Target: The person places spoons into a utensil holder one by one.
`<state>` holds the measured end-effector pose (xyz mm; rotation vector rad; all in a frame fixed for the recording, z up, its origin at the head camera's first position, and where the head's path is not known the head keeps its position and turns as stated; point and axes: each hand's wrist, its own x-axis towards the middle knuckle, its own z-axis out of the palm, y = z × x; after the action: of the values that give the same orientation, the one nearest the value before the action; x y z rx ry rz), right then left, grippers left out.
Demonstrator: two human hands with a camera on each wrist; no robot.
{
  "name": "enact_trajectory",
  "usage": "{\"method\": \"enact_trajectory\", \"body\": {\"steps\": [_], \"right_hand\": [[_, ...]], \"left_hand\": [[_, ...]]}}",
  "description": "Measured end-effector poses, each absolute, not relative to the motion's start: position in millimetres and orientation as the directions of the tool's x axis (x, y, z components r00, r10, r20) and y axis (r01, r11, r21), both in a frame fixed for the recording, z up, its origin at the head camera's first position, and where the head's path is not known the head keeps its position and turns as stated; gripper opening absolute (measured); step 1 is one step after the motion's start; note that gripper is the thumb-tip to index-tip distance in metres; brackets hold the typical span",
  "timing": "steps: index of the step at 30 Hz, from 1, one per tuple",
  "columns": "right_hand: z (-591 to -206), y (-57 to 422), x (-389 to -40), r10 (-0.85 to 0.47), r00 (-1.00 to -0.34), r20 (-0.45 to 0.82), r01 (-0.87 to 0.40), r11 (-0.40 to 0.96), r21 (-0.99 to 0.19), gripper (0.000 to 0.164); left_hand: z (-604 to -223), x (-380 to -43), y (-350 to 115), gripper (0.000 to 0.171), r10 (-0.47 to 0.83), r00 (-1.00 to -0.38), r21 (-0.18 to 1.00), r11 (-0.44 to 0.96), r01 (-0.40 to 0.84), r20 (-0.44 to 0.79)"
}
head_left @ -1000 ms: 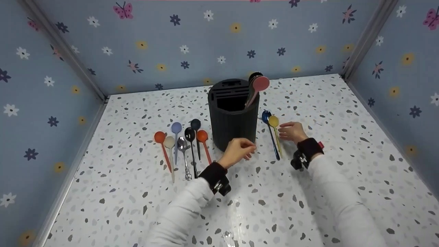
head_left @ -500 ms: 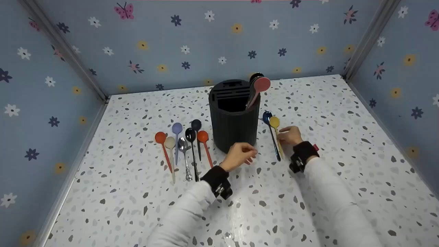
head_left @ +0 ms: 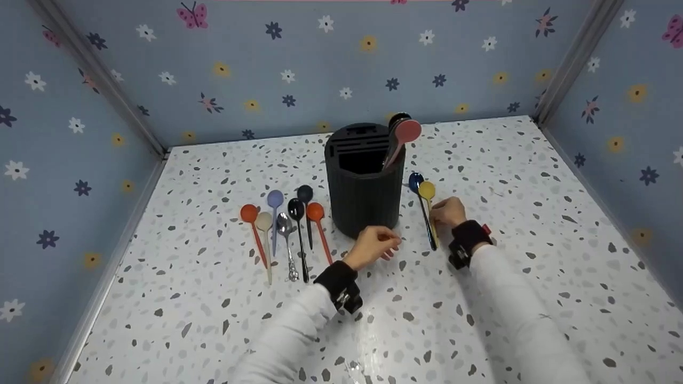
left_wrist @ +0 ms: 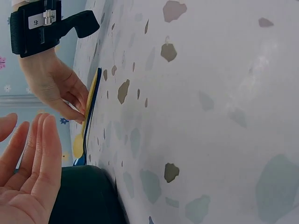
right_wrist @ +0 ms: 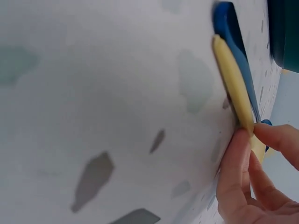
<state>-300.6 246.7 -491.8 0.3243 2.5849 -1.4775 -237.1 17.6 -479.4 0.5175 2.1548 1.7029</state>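
Note:
My right hand (head_left: pixel 449 212) pinches the handle of a yellow spoon (head_left: pixel 427 190) between thumb and fingers, as the right wrist view shows close up. The yellow spoon (right_wrist: pixel 235 79) lies along a dark blue spoon (right_wrist: pixel 238 46), both to the right of a black ribbed utensil holder (head_left: pixel 365 205). In front of that holder, my left hand (head_left: pixel 371 248) hovers with loosely bent fingers and nothing in them. In the left wrist view, its fingers (left_wrist: pixel 46 154) look fairly straight. A pink spoon (head_left: pixel 408 131) and dark spoons stand in the holder's right side.
Left of the holder lie several spoons: orange-red (head_left: pixel 248 213), cream (head_left: pixel 264 221), lavender (head_left: pixel 275 199), ornate silver (head_left: pixel 284 224), shiny black (head_left: pixel 296 209), dark grey (head_left: pixel 304 193) and another orange-red (head_left: pixel 315 212). Flower-patterned walls (head_left: pixel 341 64) enclose the speckled table (head_left: pixel 213 330).
My right hand has moved slightly left and down onto the yellow spoon's handle and taken hold of it. The left hand has drifted a little toward the front.

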Motion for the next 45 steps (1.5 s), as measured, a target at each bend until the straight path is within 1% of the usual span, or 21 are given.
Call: {"method": "enact_trajectory", "body": {"steps": [3, 8, 10, 13, 17, 20, 26, 30, 31, 33, 37, 38, 45], "right_hand": [[-490.7, 246.1, -299.4, 0.118, -0.964, -0.238, 0.264, 0.522, -0.811, 0.031], [-489.4, 246.0, -298.2, 0.109, -0.962, -0.252, 0.269, 0.561, -0.783, 0.029], [-487.3, 246.2, -296.7, 0.100, -0.957, -0.272, 0.282, 0.550, -0.786, 0.029], [-484.7, 248.0, -294.9, 0.082, -0.943, -0.322, 0.318, 0.506, -0.802, 0.029], [-484.8, 253.8, -295.6, 0.065, -0.915, -0.398, 0.383, 0.452, -0.806, 0.032], [-483.4, 258.4, -294.6, 0.056, -0.907, -0.417, 0.398, 0.434, -0.808, 0.035], [-474.8, 265.1, -289.2, 0.039, -0.900, -0.434, 0.415, 0.377, -0.828, 0.038], [-470.5, 269.3, -287.2, 0.018, -0.897, -0.441, 0.427, 0.286, -0.858, 0.041], [-469.9, 270.1, -286.6, 0.014, -0.898, -0.441, 0.429, 0.259, -0.865, 0.042], [-468.9, 271.3, -285.5, -0.001, -0.899, -0.438, 0.428, 0.218, -0.877, 0.043], [-466.9, 270.7, -283.1, -0.035, -0.901, -0.432, 0.422, 0.150, -0.894, 0.045], [-466.6, 270.1, -282.4, -0.051, -0.903, -0.426, 0.416, 0.139, -0.899, 0.046], [-463.5, 260.3, -275.8, -0.130, -0.903, -0.411, 0.405, 0.067, -0.912, 0.047]], "left_hand": [[-473.9, -232.6, 18.9, 0.016, 0.468, -0.878, 0.967, 0.254, 0.028, -0.098], [-467.0, -226.7, 17.0, 0.019, 0.476, -0.872, 0.964, 0.265, 0.022, -0.111], [-459.9, -222.0, 15.0, 0.020, 0.482, -0.868, 0.965, 0.260, 0.015, -0.116], [-449.3, -215.0, 12.6, 0.020, 0.478, -0.871, 0.963, 0.268, 0.019, -0.116], [-445.2, -212.1, 11.0, 0.020, 0.475, -0.873, 0.962, 0.274, 0.024, -0.114], [-445.9, -212.6, 10.0, 0.020, 0.474, -0.873, 0.961, 0.277, 0.021, -0.118], [-472.3, -224.6, 10.9, 0.019, 0.463, -0.878, 0.961, 0.275, 0.015, -0.119], [-483.1, -230.4, 10.9, 0.017, 0.460, -0.881, 0.961, 0.277, 0.018, -0.116], [-490.7, -233.8, 10.6, 0.017, 0.471, -0.878, 0.965, 0.258, 0.041, -0.088], [-491.0, -234.2, 10.2, 0.017, 0.476, -0.875, 0.967, 0.251, 0.040, -0.088], [-488.7, -233.4, 11.6, 0.018, 0.475, -0.874, 0.966, 0.255, 0.029, -0.100], [-480.6, -229.9, 12.4, 0.017, 0.462, -0.877, 0.961, 0.277, 0.001, -0.132], [-458.0, -219.5, 14.4, 0.019, 0.464, -0.872, 0.965, 0.258, -0.033, -0.154]]}}
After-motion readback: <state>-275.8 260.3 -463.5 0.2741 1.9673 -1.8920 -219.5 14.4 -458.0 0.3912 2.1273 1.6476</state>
